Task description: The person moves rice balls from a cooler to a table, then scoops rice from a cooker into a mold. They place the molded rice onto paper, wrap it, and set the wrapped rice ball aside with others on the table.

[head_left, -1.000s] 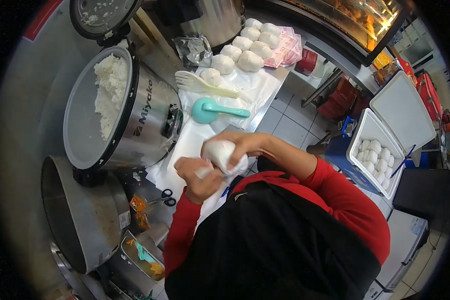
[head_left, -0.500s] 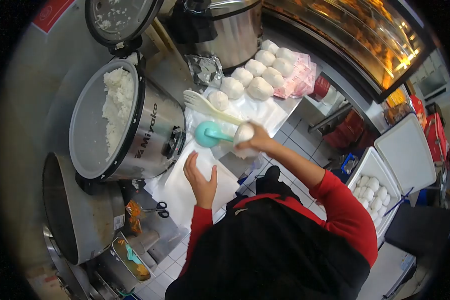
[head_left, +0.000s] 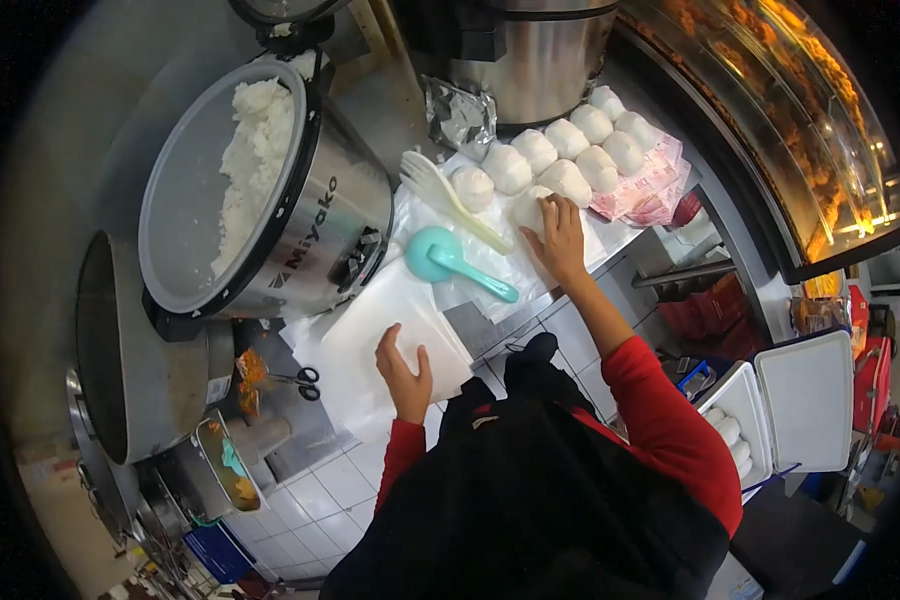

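My right hand [head_left: 558, 238] has its fingers round a white wrapped ball [head_left: 533, 208], at the near end of several similar wrapped balls [head_left: 566, 182] on the counter. My left hand [head_left: 403, 375] is over a stack of white paper sheets [head_left: 370, 335], fingers apart and holding nothing. Between the hands lie a turquoise scoop [head_left: 434, 254] and a pale fork-shaped spatula [head_left: 450, 198]. The open rice cooker [head_left: 315, 215], with white rice [head_left: 258, 150] inside, stands left of them.
Crumpled foil [head_left: 460, 115] and a second metal cooker [head_left: 540, 65] stand behind. Scissors [head_left: 308, 384] lie left of the paper. A big pot [head_left: 150, 350] is at far left, a glass food case [head_left: 770, 130] at right. An open white cooler [head_left: 735, 420] is at lower right.
My right hand has carried the wrapped ball up and right, from above the scoop's handle to the other balls. My left hand stays open over the paper. The view has shifted.
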